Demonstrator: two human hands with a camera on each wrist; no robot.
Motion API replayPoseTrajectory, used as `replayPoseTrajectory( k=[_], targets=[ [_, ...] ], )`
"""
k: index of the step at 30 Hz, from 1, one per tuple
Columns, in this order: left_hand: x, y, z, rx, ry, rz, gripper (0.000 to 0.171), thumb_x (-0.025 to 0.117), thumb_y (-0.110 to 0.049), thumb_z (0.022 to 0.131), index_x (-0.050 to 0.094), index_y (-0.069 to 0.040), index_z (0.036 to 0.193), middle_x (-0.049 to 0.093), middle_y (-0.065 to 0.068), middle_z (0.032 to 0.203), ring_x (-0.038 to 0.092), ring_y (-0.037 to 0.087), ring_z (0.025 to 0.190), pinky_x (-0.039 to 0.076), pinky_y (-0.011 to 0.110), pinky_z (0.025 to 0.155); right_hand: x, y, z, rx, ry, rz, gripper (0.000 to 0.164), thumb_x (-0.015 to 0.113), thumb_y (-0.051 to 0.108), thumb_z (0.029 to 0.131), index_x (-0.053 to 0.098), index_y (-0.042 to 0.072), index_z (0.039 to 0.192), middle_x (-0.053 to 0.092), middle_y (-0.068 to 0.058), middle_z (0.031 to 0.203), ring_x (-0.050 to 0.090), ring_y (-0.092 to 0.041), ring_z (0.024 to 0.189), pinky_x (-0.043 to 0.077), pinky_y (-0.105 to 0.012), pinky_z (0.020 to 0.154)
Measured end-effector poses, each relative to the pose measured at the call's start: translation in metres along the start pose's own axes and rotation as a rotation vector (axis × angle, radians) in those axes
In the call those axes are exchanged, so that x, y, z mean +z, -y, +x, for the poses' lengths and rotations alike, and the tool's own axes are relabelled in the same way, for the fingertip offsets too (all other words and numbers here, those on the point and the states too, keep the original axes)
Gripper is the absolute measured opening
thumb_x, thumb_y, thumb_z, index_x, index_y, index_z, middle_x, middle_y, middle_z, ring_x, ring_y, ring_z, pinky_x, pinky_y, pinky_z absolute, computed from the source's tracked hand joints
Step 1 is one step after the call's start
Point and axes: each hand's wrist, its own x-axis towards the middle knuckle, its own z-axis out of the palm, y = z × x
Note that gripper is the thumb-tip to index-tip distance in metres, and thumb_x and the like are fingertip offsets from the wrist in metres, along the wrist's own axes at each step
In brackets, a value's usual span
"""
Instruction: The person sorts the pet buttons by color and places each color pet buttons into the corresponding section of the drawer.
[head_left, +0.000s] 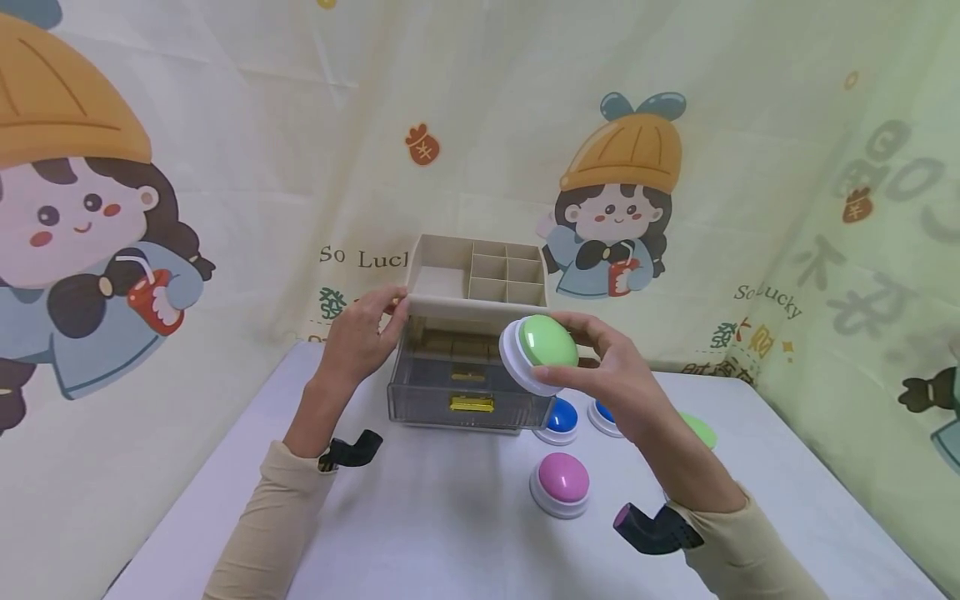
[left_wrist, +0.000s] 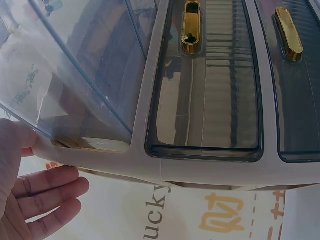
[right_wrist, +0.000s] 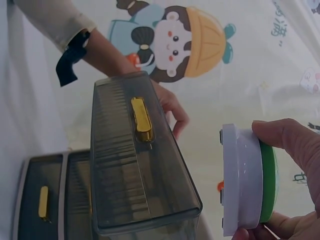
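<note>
My right hand pinches a green push button with a round white base, thumb on one side and fingers on the other. The button is tilted in the air, in front of the right part of a drawer organizer. In the right wrist view, the button's white base faces the organizer's smoky clear drawer, which is pulled out and has a gold handle. My left hand grips the organizer's top left corner, thumb and fingers at its edge.
A pink button sits on the white table. Behind it, beside the organizer, are a blue button and another blue button, partly hidden. My right forearm partly covers a second green button. A printed cloth hangs behind.
</note>
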Motion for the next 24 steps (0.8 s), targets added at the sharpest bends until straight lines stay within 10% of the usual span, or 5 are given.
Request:
replayPoseTrajectory(
  k=[24],
  targets=[
    [0.002, 0.003, 0.001, 0.002, -0.005, -0.004, 0.025, 0.058, -0.024, 0.105, 0.067, -0.008, 0.121, 0.074, 0.016, 0.114, 0.072, 0.034, 0.096, 0.059, 0.049, 0.070, 0.030, 0.012, 0.023, 0.032, 0.053, 0.009, 0.074, 0.087, 0.024, 0.080, 0.053, 0.020, 0.146, 0.056, -0.006, 0.137, 0.053, -0.030, 0.120, 0.052, -0.040, 0.092]
  ],
)
